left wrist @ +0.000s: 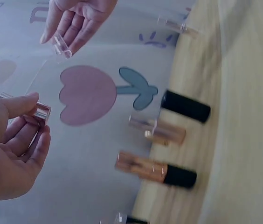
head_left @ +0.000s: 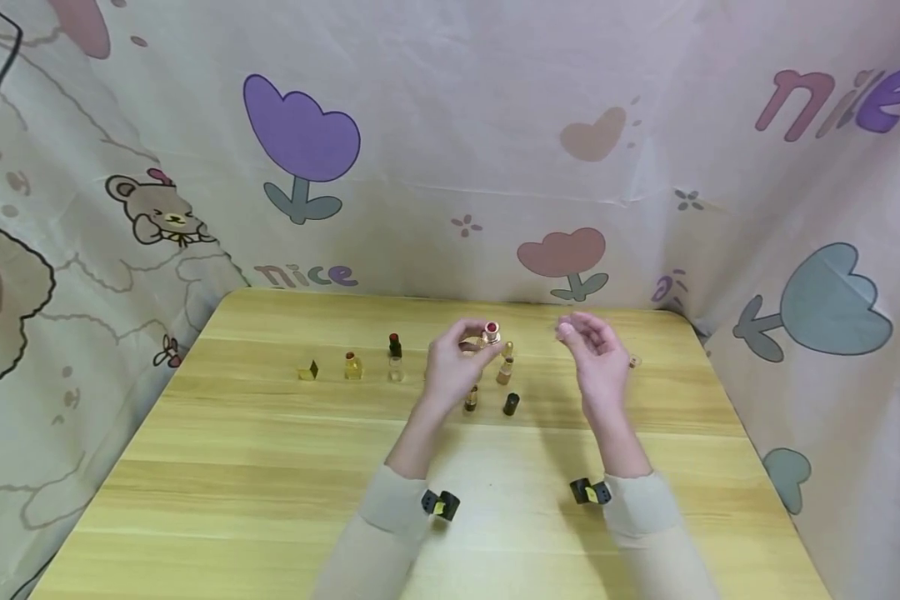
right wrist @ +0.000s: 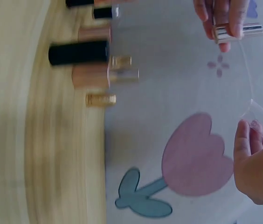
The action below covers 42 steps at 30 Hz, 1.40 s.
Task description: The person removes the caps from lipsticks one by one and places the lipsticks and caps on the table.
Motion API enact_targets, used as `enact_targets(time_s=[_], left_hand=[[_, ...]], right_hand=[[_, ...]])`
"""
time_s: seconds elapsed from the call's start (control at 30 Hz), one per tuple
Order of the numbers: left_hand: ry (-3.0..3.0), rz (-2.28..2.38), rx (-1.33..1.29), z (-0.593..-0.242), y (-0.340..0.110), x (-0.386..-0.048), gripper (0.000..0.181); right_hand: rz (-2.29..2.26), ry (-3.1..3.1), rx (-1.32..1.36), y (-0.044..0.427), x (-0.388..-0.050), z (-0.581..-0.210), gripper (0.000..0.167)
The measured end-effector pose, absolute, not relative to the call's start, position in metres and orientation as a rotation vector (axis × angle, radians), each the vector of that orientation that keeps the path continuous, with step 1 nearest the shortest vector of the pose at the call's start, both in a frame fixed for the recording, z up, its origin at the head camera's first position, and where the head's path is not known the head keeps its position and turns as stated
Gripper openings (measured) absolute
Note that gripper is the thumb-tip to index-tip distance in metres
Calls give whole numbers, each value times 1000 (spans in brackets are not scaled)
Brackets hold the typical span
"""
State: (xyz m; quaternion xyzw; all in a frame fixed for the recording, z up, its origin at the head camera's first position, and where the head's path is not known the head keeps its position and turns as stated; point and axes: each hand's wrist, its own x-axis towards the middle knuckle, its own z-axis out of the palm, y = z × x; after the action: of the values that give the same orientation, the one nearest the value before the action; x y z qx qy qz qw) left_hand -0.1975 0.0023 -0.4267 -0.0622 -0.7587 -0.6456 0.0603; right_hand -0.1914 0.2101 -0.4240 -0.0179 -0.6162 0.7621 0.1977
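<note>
My left hand (head_left: 450,367) grips a shiny rose-gold lipstick (head_left: 491,333) above the table, its red tip showing. In the left wrist view the thumb lies across the lipstick's metallic tube (left wrist: 40,111). Off to the right, my right hand (head_left: 600,358) pinches a clear cap (left wrist: 62,45) between thumb and fingers, apart from the lipstick. The same transparent cap (right wrist: 257,113) shows in the right wrist view. Just below the left hand stand a lipstick with a dark base (head_left: 471,398) and a black cap (head_left: 511,404).
Behind them are a gold lipstick (head_left: 505,371) and a small gold cap (head_left: 509,349). Leftward stand a black lipstick (head_left: 394,345), a clear cap (head_left: 396,370), a yellow lipstick (head_left: 353,366) and a gold piece (head_left: 309,372). A small clear item (head_left: 634,361) sits beyond the right hand on the wooden table (head_left: 270,500).
</note>
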Motion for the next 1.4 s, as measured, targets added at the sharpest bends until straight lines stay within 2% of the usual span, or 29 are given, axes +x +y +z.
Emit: enact_targets(time_s=[0.5,0.97,1.17,1.4], left_hand=[[-2322,-1922,-182,-442,-66,-172,35],[-2745,-1530,-254,-457,-125,-167,39],[-2892,-1391,-237,-462,-134,-171,40],[-3015,-1226,-220,-468,-138,-175,30]], right_hand=[[2108,-1962,187,148,-165,-442,35],[2010,-2319,379,98,-155,-465,35],[1736,-2592,496,81,-158,-474,35],[1263,-2839,605,65,-166,-482,31]])
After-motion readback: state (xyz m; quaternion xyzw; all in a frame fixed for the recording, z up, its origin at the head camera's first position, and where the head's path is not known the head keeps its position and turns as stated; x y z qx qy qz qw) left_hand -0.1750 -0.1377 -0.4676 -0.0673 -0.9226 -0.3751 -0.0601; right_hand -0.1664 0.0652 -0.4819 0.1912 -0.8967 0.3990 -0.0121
